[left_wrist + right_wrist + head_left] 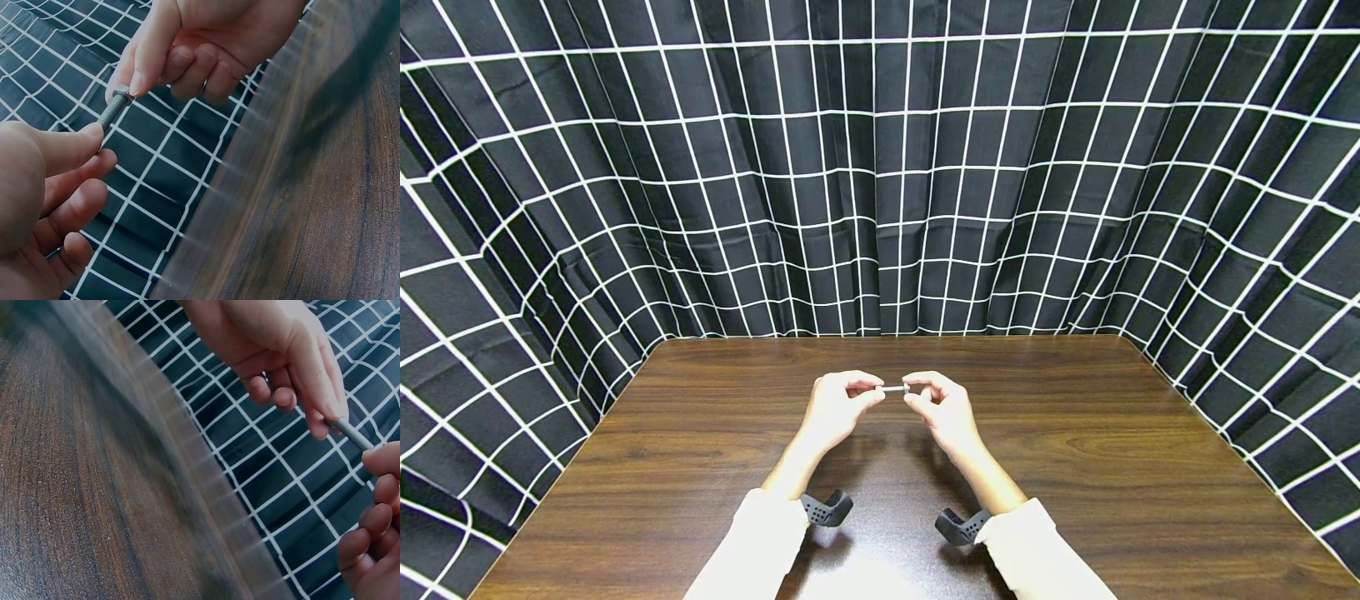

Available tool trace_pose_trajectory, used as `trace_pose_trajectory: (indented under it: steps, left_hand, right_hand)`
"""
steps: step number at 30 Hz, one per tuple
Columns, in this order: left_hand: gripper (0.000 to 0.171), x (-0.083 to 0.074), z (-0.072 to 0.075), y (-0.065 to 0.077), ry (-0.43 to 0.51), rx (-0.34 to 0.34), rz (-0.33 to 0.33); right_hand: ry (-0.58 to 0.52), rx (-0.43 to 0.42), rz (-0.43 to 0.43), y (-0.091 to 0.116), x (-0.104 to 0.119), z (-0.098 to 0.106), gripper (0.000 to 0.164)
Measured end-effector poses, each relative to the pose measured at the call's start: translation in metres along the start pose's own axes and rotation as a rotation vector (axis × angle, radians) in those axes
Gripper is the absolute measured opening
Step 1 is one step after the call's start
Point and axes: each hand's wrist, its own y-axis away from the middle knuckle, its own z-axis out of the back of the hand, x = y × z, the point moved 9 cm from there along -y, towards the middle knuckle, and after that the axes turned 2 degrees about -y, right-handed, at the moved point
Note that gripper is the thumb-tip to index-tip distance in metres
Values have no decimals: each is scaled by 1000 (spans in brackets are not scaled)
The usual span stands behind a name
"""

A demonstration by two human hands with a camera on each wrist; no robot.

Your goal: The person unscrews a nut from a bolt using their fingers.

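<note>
A small grey metal bolt [892,388] is held level above the table, between my two hands. My left hand [835,408] pinches one end of its threaded shank [111,114] between thumb and forefinger. At the other end, the thumb and forefinger of my right hand [945,412] pinch a hexagonal piece [122,94]; I cannot tell whether this is the head or a nut. In the right wrist view the shank [352,434] spans the gap between both hands' fingertips. The other fingers of each hand are loosely curled.
Beneath the hands lies a dark brown wood-grain table [700,433]. A black curtain with a white grid [895,192] surrounds its back and sides. Each wrist wears a dark band, the left band [827,508] and the right band [962,527], below white sleeves.
</note>
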Motion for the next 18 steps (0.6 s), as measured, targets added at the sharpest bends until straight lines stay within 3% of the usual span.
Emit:
trace_pose_trajectory:
  steps: [9, 13, 18]
  left_hand:
    - [12, 3, -2, 0, 21, 5, 6]
    - [12, 3, -3, 0, 16, 2, 3]
    - [12, 2, -6, 1, 11, 10, -4]
  right_hand:
    - [-20, -9, 11, 0, -1, 2, 25]
    - [-59, -28, -31, -3, -17, 6, 26]
    - [-94, -61, -98, -6, -40, 9, 16]
